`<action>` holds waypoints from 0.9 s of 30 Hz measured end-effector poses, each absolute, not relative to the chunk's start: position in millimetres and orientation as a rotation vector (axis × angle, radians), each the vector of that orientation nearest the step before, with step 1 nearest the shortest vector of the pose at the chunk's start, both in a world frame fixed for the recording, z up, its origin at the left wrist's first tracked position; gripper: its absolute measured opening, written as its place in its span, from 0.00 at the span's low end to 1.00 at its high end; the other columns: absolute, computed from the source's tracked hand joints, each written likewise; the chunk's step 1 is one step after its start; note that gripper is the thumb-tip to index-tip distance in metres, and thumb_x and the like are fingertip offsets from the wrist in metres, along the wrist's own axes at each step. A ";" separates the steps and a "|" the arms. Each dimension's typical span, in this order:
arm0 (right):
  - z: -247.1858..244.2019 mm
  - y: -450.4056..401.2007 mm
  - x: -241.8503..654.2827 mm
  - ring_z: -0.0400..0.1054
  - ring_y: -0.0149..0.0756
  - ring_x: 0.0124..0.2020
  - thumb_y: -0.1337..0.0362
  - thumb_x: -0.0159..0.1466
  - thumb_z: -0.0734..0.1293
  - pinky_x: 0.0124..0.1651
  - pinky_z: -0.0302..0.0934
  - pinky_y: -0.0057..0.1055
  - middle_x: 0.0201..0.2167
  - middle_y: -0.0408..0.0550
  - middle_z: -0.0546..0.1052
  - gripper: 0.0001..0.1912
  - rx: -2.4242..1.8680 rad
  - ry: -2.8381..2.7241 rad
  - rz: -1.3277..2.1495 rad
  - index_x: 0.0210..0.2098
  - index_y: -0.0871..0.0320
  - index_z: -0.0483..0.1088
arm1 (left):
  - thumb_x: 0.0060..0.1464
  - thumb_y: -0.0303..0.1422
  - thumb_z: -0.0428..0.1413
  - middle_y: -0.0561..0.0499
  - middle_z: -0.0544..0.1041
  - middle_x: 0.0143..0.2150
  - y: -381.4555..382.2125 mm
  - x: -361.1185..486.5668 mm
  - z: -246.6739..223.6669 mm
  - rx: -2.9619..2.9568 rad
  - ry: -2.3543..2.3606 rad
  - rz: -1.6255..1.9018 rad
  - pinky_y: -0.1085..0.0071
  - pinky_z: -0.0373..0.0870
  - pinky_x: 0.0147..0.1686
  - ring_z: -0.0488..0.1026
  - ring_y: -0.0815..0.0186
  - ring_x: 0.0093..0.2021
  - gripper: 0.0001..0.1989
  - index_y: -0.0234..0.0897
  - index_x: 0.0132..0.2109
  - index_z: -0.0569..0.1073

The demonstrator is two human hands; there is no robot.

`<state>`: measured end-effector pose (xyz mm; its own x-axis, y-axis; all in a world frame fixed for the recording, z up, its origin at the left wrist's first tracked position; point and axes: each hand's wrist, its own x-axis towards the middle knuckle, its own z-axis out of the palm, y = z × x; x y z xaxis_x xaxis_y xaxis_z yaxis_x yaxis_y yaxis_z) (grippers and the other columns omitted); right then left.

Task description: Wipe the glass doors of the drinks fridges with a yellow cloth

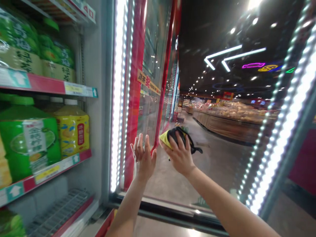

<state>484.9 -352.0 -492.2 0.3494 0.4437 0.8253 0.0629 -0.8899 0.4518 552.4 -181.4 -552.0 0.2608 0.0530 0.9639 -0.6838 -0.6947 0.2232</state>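
A glass cooler door (212, 184) stands swung out in front of me, edged with bright LED strips. My left hand (144, 158) rests with fingers outstretched against the glass, where a faint reflection of it shows beside it; nothing is in it. To its right, my right hand (181, 153) presses a yellow and black cloth (179, 133) to the pane. The fingers spread over the cloth, and a dark loose end of it sticks out to the right.
Left of the door are cooler shelves with green drink bottles (29, 135), a yellow-labelled bottle (74, 126) and a wire rack (59, 210). A red-framed cooler (134, 112) is visible through the glass. Farther off stands a wood-sided display counter (222, 126) heaped with goods.
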 end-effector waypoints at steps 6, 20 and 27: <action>-424.2 -387.1 476.5 0.47 0.54 0.74 0.61 0.72 0.64 0.74 0.38 0.61 0.70 0.46 0.65 0.28 2.205 0.416 1.575 0.69 0.39 0.63 | 0.67 0.36 0.53 0.35 0.51 0.77 -210.5 542.2 -542.5 1.838 -0.590 1.502 0.37 0.46 0.72 0.45 0.45 0.77 0.39 0.44 0.77 0.43; -452.1 -449.5 449.2 0.48 0.57 0.74 0.63 0.70 0.65 0.73 0.40 0.64 0.67 0.47 0.68 0.33 2.278 0.205 1.546 0.71 0.34 0.59 | 0.66 0.32 0.54 0.37 0.49 0.78 -275.8 518.1 -539.1 1.863 -0.787 1.496 0.40 0.46 0.73 0.42 0.49 0.79 0.40 0.44 0.77 0.43; -492.2 -495.0 432.8 0.45 0.62 0.75 0.64 0.71 0.63 0.70 0.49 0.66 0.64 0.58 0.67 0.29 2.264 -0.313 1.799 0.71 0.44 0.61 | 0.66 0.31 0.54 0.36 0.52 0.77 -302.6 506.1 -547.1 1.870 -0.858 1.474 0.38 0.46 0.73 0.42 0.49 0.78 0.40 0.44 0.77 0.43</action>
